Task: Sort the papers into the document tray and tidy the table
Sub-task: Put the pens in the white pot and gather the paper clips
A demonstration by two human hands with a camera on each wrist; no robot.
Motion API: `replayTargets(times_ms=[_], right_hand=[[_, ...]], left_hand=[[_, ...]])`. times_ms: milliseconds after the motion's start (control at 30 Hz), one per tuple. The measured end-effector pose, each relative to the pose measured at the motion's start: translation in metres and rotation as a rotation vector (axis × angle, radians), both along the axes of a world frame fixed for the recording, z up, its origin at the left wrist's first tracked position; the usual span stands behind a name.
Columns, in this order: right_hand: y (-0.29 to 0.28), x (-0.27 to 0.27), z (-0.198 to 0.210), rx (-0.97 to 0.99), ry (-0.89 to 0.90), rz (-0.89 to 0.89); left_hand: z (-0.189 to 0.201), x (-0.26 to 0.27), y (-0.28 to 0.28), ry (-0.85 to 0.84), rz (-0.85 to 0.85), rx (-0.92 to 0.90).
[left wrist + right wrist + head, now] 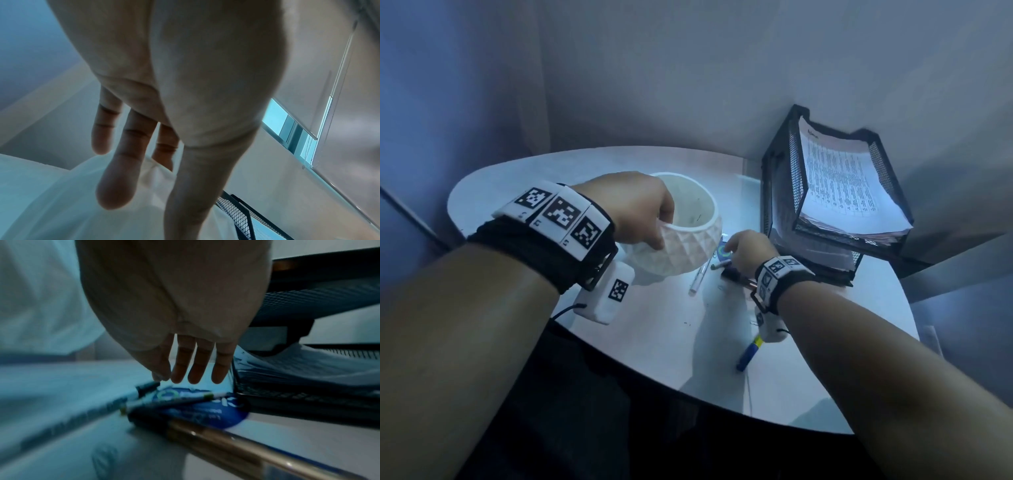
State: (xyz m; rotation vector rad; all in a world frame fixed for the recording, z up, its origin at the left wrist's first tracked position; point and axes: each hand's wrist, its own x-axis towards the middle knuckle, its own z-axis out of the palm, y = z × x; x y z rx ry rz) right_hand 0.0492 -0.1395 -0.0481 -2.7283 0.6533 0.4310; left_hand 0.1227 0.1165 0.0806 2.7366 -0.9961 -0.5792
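Note:
On the round white table (640, 342), my left hand (655, 234) grips a white faceted pot (688, 240) by its near rim, and the pot is tilted toward the right. In the left wrist view, the thumb (185, 194) lies along the pot (61, 211). My right hand (736, 248) hovers with straight fingers (193, 369) just above a blue round card (205, 413) and several pens, holding nothing. A black mesh document tray (777, 192) stands at the back right, with printed papers (849, 185) on its top level.
A white pen (698, 277) and a black and gold pen (236, 449) lie between pot and tray. A blue and yellow pen (748, 353) rests nearer the front edge. The tray's lower level (308, 395) also holds sheets. Walls close in behind the table.

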Motion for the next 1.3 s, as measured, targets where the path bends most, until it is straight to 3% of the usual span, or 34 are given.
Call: replayTargets(times_ms=[100,300,467,567,667,767,900,1000,1133,1200,1300], right_hand=[[-0.005,-0.002,-0.013,-0.108,0.110,0.096],[-0.011,-0.003,-0.024,-0.199,0.067,0.151],[-0.019,-0.014,-0.012,-0.114,-0.079,0.232],[-0.015,-0.032,0.004,-0.103,-0.073,0.329],[-0.009,-0.056,0.018,-0.128,-0.005,0.410],[-0.006,-0.087,0.024,-0.156,0.186,0.507],[-0.003,-0.124,0.011,-0.225,0.345,0.612],[-0.002,-0.139,-0.006,-0.214,0.353,0.643],[0.000,-0.144,-0.013,-0.212,0.207,0.560],[0.000,-0.137,-0.005,-0.167,0.093,0.414],[-0.003,-0.117,0.021,0.056,-0.142,0.062]], left_hand=[[-0.001,0.003,0.001,0.006,0.014,0.003],[-0.004,0.005,0.001,0.015,0.019,0.008],[-0.004,0.005,0.000,0.016,0.020,0.010],[-0.002,0.003,-0.002,0.009,0.019,0.010],[-0.001,-0.001,-0.005,0.001,0.011,0.014],[-0.001,-0.006,-0.007,-0.010,-0.006,0.026],[-0.002,-0.012,-0.010,-0.028,-0.027,0.043],[-0.003,-0.016,-0.013,-0.029,-0.038,0.057],[-0.005,-0.017,-0.017,-0.026,-0.051,0.074],[-0.005,-0.016,-0.018,-0.021,-0.057,0.082],[-0.005,-0.016,-0.017,-0.013,-0.060,0.086]])
